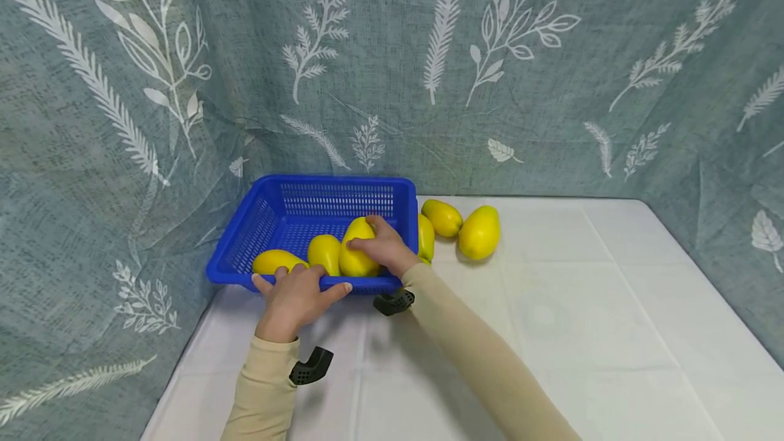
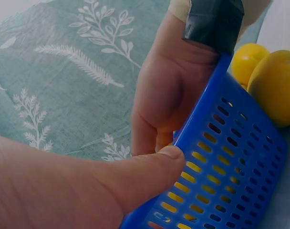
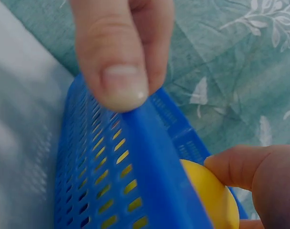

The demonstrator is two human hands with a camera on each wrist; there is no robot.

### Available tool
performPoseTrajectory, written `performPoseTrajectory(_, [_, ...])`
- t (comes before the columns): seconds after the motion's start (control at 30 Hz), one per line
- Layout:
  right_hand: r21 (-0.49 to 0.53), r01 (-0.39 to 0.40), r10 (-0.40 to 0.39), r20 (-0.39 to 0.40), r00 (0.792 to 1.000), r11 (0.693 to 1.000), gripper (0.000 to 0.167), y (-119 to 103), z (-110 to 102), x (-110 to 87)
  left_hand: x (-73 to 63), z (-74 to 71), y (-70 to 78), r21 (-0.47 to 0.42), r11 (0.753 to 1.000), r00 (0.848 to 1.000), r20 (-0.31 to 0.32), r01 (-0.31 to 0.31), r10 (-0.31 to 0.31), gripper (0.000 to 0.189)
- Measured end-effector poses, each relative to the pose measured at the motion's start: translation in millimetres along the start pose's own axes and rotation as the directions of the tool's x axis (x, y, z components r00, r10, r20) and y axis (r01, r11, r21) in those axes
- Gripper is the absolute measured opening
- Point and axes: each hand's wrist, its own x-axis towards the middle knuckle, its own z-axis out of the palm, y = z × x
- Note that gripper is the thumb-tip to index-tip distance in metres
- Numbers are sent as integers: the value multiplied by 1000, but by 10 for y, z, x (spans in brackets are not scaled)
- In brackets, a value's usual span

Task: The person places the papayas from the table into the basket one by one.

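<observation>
A blue plastic basket (image 1: 337, 197) with slotted sides stands at the back left of the white table. My left hand (image 1: 292, 299) grips its near rim, the thumb lying along the outside and the fingers reaching over the edge. Inside the basket, my right hand (image 1: 384, 248) holds a yellow mango (image 1: 355, 258) near the front right corner, thumb and fingers round its top and side. Next to it rests a second mango (image 1: 323, 252), and a third mango (image 1: 275, 261) lies by my left fingertips. In the right wrist view, the rim hides part of the held mango (image 3: 212, 193).
Right of the basket, a mango (image 1: 425, 237) lies against its side, partly hidden. Two more lie farther right, a smaller mango (image 1: 442, 217) and a larger mango (image 1: 480, 232). A patterned grey-green curtain (image 1: 392, 73) hangs behind and on both sides of the white-covered table (image 1: 551, 332).
</observation>
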Motion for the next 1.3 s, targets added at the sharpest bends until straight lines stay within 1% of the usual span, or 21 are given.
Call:
performPoseTrajectory(0.17, [-82,-39,41,19,999,996,75,-9,21,32,-7,-8,18,-2,1000,1000,0,3,-3,65])
performPoseTrajectory(0.3, [-122,-53,56,25,998,991,73,-10,33,33,-10,-4,33,10,1000,1000,7,3,-4,66])
performPoseTrajectory(0.63, [-205,-8,20,58,998,979,72,-22,58,-15,-22,14,17,-16,1000,1000,-21,-9,8,60])
performPoseTrajectory(0.83, [-246,-5,20,60,998,969,68,-31,49,-20,-33,9,22,-19,1000,999,-36,-20,20,58])
performPoseTrajectory(1.1, [-265,7,8,55,998,964,67,-43,40,-30,-46,-7,24,-18,1000,999,-44,-22,21,58])
performPoseTrajectory(1.3, [-228,0,9,39,999,974,70,-23,50,-28,-37,-2,21,-20,1000,1000,-21,-12,12,60])
